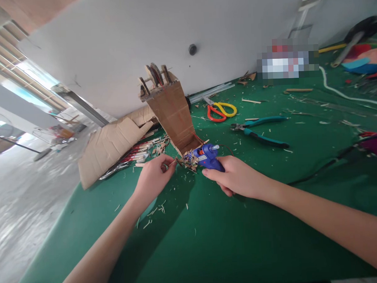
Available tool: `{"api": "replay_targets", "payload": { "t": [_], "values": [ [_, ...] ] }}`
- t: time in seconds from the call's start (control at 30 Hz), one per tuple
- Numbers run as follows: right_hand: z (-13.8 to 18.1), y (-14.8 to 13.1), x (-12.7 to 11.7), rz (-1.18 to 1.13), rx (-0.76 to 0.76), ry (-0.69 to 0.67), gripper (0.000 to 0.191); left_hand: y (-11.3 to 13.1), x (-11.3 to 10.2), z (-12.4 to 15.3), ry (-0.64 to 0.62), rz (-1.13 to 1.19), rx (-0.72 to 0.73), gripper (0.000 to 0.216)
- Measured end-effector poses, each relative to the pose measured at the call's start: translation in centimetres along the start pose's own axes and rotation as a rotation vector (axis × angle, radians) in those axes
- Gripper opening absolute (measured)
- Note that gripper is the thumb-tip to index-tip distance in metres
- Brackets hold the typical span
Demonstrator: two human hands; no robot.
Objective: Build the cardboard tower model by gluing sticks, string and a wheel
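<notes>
Right hand (pixel 239 179): fingers wrapped around a small blue plastic glue gun (pixel 207 156), its nozzle at the tower's foot.
Left hand (pixel 154 173): fingers pinched together on what looks like a thin wooden sliver (pixel 173 161), at the same spot.
Tower: tall brown cardboard tower (pixel 172 113), standing on the green table (pixel 210 239) just beyond both hands.
Nearby: red-and-yellow scissors (pixel 221 110) and teal-handled pliers (pixel 259 130) behind the right hand.

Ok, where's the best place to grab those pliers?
By the two teal handles, I'd say, wrapping both from above. The pliers lie flat on the table with the handles spread to the right and the metal nose pointing left at the scissors, so come from the right.
</notes>
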State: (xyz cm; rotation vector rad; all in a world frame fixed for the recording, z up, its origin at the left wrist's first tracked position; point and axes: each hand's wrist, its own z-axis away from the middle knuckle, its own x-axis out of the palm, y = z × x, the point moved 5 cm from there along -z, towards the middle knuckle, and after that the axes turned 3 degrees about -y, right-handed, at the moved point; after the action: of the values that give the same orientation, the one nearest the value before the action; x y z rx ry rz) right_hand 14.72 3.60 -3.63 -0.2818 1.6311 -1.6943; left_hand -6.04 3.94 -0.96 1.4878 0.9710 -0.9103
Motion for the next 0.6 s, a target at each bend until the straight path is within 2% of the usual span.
{"api": "replay_targets", "payload": {
  "t": [0.6],
  "values": [
    [-0.01, -0.05, 0.02, -0.069, 0.029, 0.018, 0.032, -0.39, -0.08, -0.24, 0.006, -0.044, 0.057, 0.022]
  ]
}}
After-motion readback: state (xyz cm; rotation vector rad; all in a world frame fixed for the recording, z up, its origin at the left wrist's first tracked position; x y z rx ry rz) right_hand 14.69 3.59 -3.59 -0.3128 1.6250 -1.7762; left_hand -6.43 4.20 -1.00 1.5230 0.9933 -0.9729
